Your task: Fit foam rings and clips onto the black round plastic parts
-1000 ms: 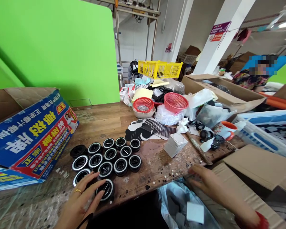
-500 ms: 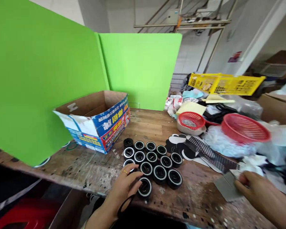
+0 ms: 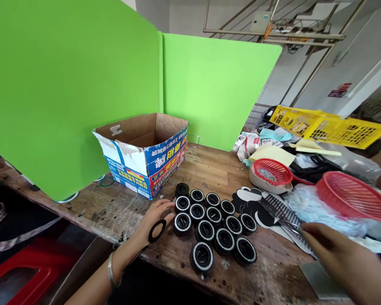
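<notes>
Several short black cylinders (image 3: 213, 215), each topped with a pale speckled ring, stand grouped on the worn table. My left hand (image 3: 155, 220) is at their left edge, fingers stretched out and the thumb apart, the fingertips beside or touching a cylinder (image 3: 182, 204). A flat black ring (image 3: 157, 231) lies against that hand near the thumb. At the right, my right hand (image 3: 346, 258) is smeared by motion, its thumb and fingers pinched together over a black-and-white checked sheet (image 3: 296, 220). A thin shiny thing seems to reach from them; its kind is unclear. Below is a grey flat pad (image 3: 319, 279).
An open cardboard box (image 3: 133, 169) stands at the left against green panels (image 3: 209, 89). Black and white cut-outs (image 3: 247, 203), red baskets (image 3: 352, 197), plastic bags and a yellow crate (image 3: 333, 127) crowd the right side. A red stool (image 3: 22, 267) is below the table's front edge.
The view has swung left. My left hand has moved back along the cylinders' left edge, uncovering the nearer ones. My right hand has left the grey pad and gone to the checked sheet.
</notes>
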`<state>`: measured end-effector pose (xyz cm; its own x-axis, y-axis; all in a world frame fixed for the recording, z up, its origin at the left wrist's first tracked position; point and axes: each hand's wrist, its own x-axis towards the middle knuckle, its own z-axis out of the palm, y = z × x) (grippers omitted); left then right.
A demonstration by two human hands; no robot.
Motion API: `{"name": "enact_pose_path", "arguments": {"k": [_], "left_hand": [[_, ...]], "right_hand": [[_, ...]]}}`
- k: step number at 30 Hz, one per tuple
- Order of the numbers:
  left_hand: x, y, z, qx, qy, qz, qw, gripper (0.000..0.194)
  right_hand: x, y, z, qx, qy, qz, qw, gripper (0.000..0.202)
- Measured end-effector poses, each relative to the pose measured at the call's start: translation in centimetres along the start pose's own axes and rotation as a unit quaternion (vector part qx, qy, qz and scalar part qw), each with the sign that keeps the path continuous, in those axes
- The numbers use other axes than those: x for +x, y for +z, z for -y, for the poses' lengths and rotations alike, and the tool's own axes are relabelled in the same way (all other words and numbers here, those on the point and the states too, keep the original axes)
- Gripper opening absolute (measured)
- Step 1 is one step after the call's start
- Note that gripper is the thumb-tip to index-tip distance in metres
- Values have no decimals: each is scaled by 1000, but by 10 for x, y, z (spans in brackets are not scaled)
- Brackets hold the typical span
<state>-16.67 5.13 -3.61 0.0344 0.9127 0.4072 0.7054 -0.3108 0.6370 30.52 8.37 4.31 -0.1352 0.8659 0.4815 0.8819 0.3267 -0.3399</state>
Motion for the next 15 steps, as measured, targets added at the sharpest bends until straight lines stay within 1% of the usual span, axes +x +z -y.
{"name": "enact_pose_path", "arguments": {"k": [1, 3, 4, 6, 9, 11, 13, 15], "left_hand": [[3, 2, 4, -4, 0, 1, 1000, 28], [11, 7, 11, -11, 4, 4, 1000, 32], [14, 9, 15, -13, 9, 7, 1000, 35], [22, 11, 20, -11, 22, 18, 1000, 42], [33, 12, 23, 0, 29, 45, 999, 49], [38, 10, 23, 4, 29, 57, 998, 50], [42, 8, 23, 8, 22, 59, 998, 49], [45, 6, 22, 15, 9, 56, 998, 47]], "right_hand": [[10, 16, 30, 28, -21, 22, 999, 23], [30, 53, 84, 97, -90, 69, 989, 21], [39, 73, 106, 127, -117, 74, 982, 21], [55, 112, 141, 166, -163, 73, 970, 20], [77, 162, 171, 181, -223, 80, 955, 20], [90, 188, 183, 158, -252, 100, 949, 22], [100, 207, 192, 130, -270, 127, 945, 23], [107, 220, 198, 113, -283, 149, 941, 24]]}}
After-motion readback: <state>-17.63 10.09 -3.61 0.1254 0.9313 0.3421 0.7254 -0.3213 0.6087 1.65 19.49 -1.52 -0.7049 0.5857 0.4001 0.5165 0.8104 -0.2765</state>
